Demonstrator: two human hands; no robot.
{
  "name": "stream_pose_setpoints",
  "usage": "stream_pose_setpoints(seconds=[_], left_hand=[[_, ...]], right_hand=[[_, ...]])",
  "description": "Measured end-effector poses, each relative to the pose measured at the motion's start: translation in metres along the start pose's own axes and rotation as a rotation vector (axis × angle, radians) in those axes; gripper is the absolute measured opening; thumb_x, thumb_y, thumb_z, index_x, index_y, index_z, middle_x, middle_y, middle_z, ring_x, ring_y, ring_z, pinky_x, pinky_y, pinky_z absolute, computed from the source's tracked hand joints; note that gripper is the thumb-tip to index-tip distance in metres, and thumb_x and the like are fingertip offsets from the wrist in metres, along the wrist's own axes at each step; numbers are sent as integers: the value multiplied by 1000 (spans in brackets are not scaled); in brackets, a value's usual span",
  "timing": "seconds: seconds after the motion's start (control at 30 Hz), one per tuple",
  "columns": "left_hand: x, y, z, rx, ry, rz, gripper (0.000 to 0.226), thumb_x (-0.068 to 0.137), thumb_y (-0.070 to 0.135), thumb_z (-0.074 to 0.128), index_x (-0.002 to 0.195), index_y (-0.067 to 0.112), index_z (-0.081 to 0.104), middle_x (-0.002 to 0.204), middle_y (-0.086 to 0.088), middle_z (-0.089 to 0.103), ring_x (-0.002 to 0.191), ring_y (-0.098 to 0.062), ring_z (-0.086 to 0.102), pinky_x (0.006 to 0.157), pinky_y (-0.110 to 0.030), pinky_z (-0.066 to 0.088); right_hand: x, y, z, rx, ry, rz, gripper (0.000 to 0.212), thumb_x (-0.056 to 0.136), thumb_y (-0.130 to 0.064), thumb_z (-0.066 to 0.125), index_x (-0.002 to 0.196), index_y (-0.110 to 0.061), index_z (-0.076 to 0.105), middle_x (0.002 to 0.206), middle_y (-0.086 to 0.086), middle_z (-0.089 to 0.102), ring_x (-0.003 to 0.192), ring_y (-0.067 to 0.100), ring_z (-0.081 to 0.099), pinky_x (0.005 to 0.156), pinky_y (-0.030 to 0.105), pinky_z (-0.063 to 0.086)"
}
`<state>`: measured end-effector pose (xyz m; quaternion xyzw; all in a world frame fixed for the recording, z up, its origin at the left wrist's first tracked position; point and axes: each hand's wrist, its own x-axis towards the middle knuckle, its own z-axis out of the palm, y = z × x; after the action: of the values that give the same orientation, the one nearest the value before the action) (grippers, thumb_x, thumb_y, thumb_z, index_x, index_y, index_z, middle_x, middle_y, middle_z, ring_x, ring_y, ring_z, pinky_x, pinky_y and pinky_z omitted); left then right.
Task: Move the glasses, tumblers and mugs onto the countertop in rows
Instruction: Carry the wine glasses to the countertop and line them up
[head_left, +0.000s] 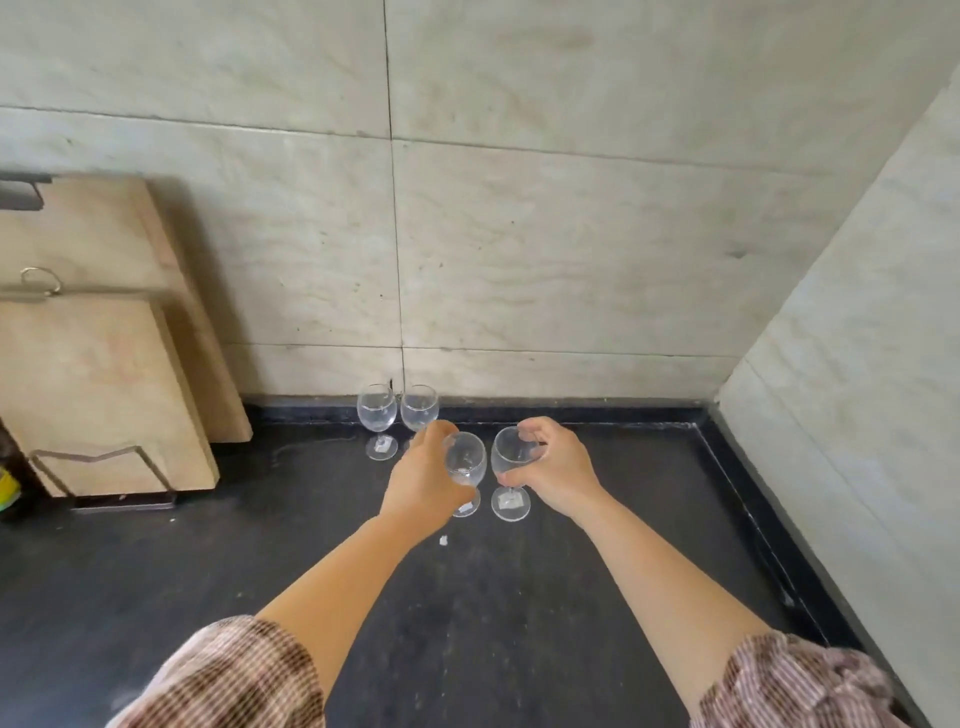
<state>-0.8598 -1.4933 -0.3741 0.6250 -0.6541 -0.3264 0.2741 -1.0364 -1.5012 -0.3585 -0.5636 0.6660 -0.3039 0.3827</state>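
left hand (423, 480) grips left front glass (466, 462) | right hand (553, 465) grips right front glass (511, 452) | two back glasses (376, 410) stand beyond, near wall (571, 260)

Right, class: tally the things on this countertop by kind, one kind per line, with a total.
Wine glasses: 4, two by the wall, one in the left hand, one in the right hand
Wooden cutting boards: 2
Total: 6

Bare countertop (597, 597) right of cutting boards (104, 395)
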Motion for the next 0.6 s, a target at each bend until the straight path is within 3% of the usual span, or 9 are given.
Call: stream_pose_setpoints(seconds=[0.13, 0.27, 0.43, 0.6], left_hand=[[55, -9, 16, 176, -29, 61, 56, 65, 28, 70, 114, 28, 45, 112, 9, 55, 104, -22, 54, 77, -36, 49], [94, -21, 21, 328, 33, 169, 59, 66, 36, 73, 120, 23, 51, 121, 4, 56, 130, -17, 31, 98, -34, 40], [126, -33, 26, 510, 53, 249, 65, 68, 41, 74, 126, 26, 49, 128, 7, 52, 131, -20, 23, 105, -33, 22], [141, -45, 33, 604, 101, 247, 64, 68, 47, 71, 125, 29, 49, 128, 9, 53, 131, -23, 24, 104, -37, 13]], right_hand=[[60, 21, 2, -30, -44, 2, 70, 57, -13, 87, 120, -20, 57, 122, -4, 60, 108, 15, 57, 85, 27, 45], [103, 32, 6, -33, -85, 0, 72, 59, -11, 85, 124, -20, 56, 125, -3, 60, 108, 17, 57, 83, 27, 44], [137, 38, 14, -35, -92, 13, 69, 61, -12, 86, 122, -21, 56, 123, -4, 60, 105, 16, 57, 80, 26, 44], [153, 46, 24, -43, -115, 21, 68, 63, -11, 85, 122, -23, 54, 124, -5, 59, 106, 15, 56, 81, 26, 44]])
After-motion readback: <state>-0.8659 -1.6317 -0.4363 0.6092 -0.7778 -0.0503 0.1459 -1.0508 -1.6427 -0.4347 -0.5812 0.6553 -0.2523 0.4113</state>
